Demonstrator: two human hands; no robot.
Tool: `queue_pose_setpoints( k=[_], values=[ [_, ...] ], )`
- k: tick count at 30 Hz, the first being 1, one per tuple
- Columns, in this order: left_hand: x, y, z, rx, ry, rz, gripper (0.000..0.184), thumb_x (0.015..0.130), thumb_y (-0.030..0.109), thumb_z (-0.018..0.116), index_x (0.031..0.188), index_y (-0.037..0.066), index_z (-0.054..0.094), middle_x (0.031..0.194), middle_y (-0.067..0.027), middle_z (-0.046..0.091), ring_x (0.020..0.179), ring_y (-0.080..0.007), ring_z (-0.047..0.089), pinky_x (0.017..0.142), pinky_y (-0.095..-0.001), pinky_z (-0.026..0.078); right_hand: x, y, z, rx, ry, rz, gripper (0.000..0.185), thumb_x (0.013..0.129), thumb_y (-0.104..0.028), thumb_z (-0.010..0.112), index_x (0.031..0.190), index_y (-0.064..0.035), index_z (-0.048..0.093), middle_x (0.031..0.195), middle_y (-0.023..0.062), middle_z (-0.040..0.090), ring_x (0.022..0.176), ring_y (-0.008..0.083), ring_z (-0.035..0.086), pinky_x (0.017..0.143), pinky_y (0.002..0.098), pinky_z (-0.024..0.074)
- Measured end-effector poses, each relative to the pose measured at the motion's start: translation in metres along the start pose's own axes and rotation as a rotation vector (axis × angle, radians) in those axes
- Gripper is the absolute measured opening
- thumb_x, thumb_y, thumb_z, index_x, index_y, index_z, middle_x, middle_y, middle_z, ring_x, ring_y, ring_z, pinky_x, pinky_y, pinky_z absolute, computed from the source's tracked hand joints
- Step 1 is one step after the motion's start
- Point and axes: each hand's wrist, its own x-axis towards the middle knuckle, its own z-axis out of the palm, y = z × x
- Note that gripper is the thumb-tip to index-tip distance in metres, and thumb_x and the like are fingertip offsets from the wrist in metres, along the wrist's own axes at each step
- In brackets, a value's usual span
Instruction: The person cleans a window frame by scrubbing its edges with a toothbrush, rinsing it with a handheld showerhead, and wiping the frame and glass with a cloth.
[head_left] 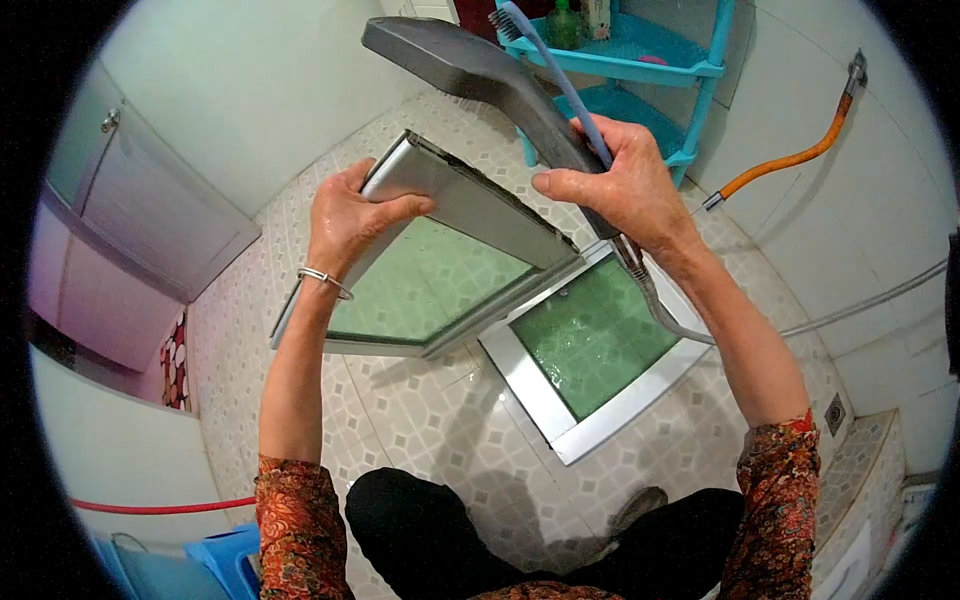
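Observation:
My left hand (355,215) grips the upper edge of a framed glass panel (480,195), its thumb across the silver frame. The panel stands tilted, with green-tinted glass inside the frame. My right hand (635,190) is closed around the handle of a dark grey shower head (470,75). Held in the same hand is a blue toothbrush (560,75), bristles up. From the shower head's handle a metal hose (670,320) runs off to the right. On the floor below my right hand lies a second framed glass panel (600,340), wet and green.
A turquoise corner shelf (640,70) with bottles stands at the back. An orange pipe (790,165) hangs on the right wall, above a floor drain (834,414). A door (150,200) is at left; a blue plastic item (225,555) sits at lower left. Patterned tiles (390,400) cover the floor.

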Motion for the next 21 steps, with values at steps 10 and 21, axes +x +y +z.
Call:
queue_pose_setpoints(
  k=[10,21],
  values=[
    [-0.004,-0.006,-0.012,-0.007,0.002,-0.038,0.043,0.059,0.035,0.084,0.087,0.006,0.069,0.070,-0.0032,0.067,0.062,-0.0102,0.061,0.059,-0.0243,0.047,-0.002,-0.002,0.012,0.058,-0.017,0.016,0.036,0.064,-0.021,0.074,0.089,0.0028,0.063,0.072,0.0049,0.062,0.064,0.0108,0.056,0.060,0.0269,0.0471],
    [-0.013,-0.010,-0.039,-0.161,0.028,-0.110,0.031,0.067,0.014,0.080,0.093,0.003,0.067,0.081,-0.0034,0.069,0.071,-0.0091,0.062,0.066,-0.0223,0.050,-0.008,0.038,0.014,0.024,-0.023,0.075,0.033,0.065,-0.022,0.075,0.085,-0.0007,0.061,0.067,-0.0010,0.052,0.061,0.0089,0.048,0.057,0.0245,0.0385]
  ],
)
